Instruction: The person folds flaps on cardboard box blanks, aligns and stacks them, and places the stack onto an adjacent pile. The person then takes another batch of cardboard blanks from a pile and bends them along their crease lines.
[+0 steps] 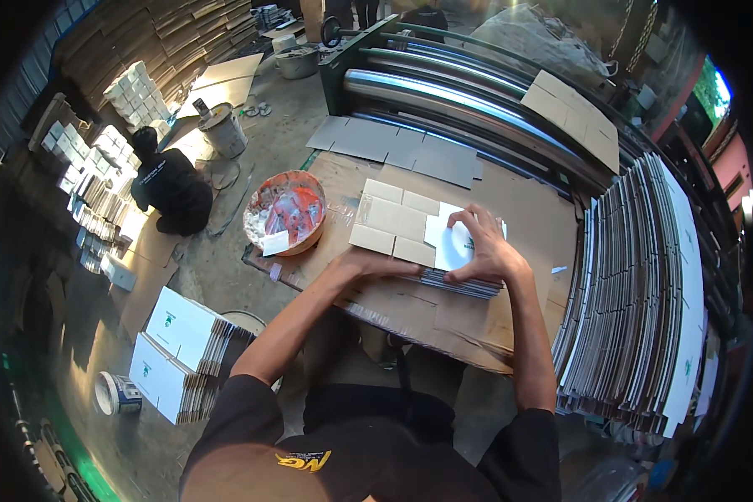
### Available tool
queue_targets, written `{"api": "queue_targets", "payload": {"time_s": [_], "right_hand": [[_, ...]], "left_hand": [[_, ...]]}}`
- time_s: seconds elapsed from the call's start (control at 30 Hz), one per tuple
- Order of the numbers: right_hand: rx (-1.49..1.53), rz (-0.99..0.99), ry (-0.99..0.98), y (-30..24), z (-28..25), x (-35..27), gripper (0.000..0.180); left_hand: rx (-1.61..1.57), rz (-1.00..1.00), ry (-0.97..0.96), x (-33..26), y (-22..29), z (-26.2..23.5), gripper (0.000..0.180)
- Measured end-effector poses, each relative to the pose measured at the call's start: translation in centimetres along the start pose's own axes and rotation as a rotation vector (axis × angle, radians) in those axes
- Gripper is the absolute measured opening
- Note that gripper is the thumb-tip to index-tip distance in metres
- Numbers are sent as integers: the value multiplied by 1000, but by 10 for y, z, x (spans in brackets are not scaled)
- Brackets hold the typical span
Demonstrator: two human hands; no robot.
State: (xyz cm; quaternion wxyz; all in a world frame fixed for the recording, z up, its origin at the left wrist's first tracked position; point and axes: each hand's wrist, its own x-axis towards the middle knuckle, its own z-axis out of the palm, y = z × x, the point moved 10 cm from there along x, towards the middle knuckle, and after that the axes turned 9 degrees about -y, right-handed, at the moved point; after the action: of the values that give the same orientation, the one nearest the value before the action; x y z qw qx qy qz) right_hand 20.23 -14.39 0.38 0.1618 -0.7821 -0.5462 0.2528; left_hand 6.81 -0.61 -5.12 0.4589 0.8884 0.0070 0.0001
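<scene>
A small stack of flattened carton blanks (pixel 390 219) lies over the cardboard-covered table in front of me, its left part brown and its right end white with a green mark. My right hand (pixel 487 249) is curved over the white end, fingertips on top and thumb at the near edge. At the near side, my left hand (pixel 383 265) reaches beneath the brown part and supports it; its fingers are partly hidden by the sheets. Just left of the stack stands an orange basin (pixel 314 238) with whitish residue, and a white piece lies at its rim.
Behind the table is a machine with long metal rollers (pixel 443 99); grey slotted sheets (pixel 393 149) lie before it. A tall row of blanks (pixel 636 284) stands at right. Carton stacks (pixel 180 356) and a bucket (pixel 117 393) are lower left. Another person (pixel 176 188) crouches at left.
</scene>
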Motion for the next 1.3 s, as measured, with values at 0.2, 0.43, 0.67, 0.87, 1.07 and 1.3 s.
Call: {"api": "queue_targets", "payload": {"time_s": [0.2, 0.43, 0.67, 0.87, 1.07, 1.3], "right_hand": [[-101, 32, 1, -2, -3, -2, 106], [-115, 45, 4, 2, 11, 2, 111], [-81, 55, -8, 1, 10, 0, 106], [-133, 54, 28, -3, 3, -4, 110], [-106, 63, 26, -1, 8, -4, 113], [-133, 31, 50, -3, 6, -4, 108]], "left_hand": [[49, 72, 9, -1, 4, -1, 71], [233, -153, 64, -27, 10, 4, 71], [22, -277, 424, -146, 48, -35, 43], [234, -400, 934, -232, 39, -114, 22], [441, -290, 812, -229, 6, -129, 19], [262, -189, 1134, -222, 39, -179, 16]]}}
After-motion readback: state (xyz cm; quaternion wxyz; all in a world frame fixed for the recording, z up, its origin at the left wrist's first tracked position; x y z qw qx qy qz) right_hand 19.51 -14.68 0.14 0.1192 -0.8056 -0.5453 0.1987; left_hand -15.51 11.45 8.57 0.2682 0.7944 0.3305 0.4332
